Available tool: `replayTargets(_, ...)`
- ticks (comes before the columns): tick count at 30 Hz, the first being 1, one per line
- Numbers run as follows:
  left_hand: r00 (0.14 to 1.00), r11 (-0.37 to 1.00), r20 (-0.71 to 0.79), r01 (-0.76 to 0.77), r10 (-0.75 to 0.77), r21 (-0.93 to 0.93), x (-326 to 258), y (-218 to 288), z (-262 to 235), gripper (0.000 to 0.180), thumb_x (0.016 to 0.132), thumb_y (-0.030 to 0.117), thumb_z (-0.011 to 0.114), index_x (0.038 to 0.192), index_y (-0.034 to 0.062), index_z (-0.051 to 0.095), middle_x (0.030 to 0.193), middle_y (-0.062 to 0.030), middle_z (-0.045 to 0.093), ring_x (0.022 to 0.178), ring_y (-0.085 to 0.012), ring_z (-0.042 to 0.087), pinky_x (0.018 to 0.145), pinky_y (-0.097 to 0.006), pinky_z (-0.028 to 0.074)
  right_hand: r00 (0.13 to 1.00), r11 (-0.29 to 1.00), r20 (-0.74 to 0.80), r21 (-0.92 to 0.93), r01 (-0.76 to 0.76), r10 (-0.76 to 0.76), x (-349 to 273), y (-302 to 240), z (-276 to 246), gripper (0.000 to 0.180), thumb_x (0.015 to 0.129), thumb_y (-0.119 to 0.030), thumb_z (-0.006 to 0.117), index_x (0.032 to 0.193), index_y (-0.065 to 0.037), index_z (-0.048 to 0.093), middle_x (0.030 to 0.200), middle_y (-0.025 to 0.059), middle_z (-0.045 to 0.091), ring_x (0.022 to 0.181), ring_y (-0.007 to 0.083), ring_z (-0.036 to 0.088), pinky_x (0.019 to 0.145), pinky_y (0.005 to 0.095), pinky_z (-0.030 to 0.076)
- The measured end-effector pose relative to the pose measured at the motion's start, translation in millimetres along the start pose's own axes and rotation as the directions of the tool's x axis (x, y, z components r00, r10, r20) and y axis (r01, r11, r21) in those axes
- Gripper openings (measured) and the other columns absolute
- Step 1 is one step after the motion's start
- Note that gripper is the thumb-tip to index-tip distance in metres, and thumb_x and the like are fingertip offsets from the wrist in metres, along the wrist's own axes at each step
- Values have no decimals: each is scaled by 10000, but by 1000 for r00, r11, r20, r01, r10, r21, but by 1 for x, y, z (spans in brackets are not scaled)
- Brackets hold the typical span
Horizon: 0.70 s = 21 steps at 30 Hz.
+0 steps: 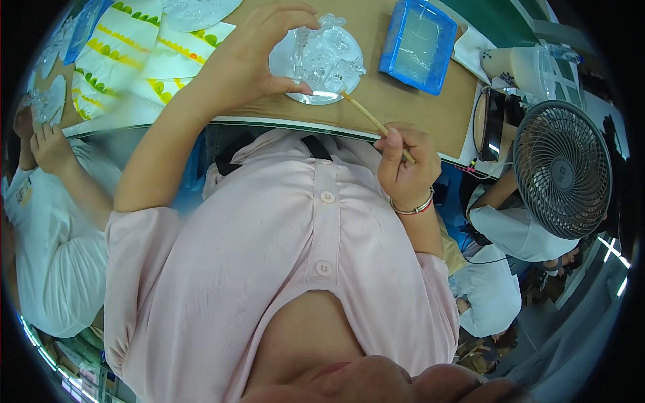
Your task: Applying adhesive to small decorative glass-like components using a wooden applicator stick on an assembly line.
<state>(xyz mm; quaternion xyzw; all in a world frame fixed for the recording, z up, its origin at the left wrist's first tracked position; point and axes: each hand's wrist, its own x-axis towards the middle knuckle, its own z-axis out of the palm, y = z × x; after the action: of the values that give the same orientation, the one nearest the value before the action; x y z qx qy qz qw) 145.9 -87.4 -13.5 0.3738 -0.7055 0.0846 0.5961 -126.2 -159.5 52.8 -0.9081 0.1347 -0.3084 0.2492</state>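
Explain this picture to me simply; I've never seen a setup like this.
There is no robot here: a person works with two bare hands. The one picture comes from a wide fisheye camera on their head, looking down, so edges bend.

The left hand holds a clear round piece with lumpy, shiny shapes on it, over a brown tabletop. The right hand holds a thin wooden-looking stick, its tip at the piece's near edge; whether they touch is hard to tell.

Nearby are a blue tray, patterned sheets or bags and a round fan.
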Motion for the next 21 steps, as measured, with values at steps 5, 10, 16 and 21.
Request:
replayTargets(5,994,997,-112,0,8,74,9,30,5,689,576,145,850,1156,63,488,1227,-161,508,1144,-343,480,957,-418,405,999,999,-16,17,-49,49,-9,-2,-1,94,933,-70,534,883,-13,479,741,126,663,559,137,637,503,224,480)
replayTargets(10,797,782,87,555,-597,283,25,71,-4,705,564,182,858,1173,125,507,1275,-79,495,1116,-319,522,886,-379,475,998,990,-37,133,47,-42,-9,-1,12,96,929,-80,538,889,-13,484,766,138,666,592,172,646,523,253,494)
replayTargets(16,774,751,62,587,-630,302,26,75,-3,679,576,168,854,1164,142,515,1250,-77,517,1098,-311,537,879,-374,483,983,985,68,42,170,-173,-9,2,16,65,913,-60,553,914,-28,496,772,145,664,618,204,651,539,270,501)
replayTargets(21,779,751,41,588,-626,299,24,77,1,665,585,125,844,1162,142,515,1249,-83,514,1099,-316,536,885,-378,481,998,989,48,144,34,-41,-17,5,3,81,921,-62,544,903,-14,482,776,139,666,620,197,652,537,261,497)
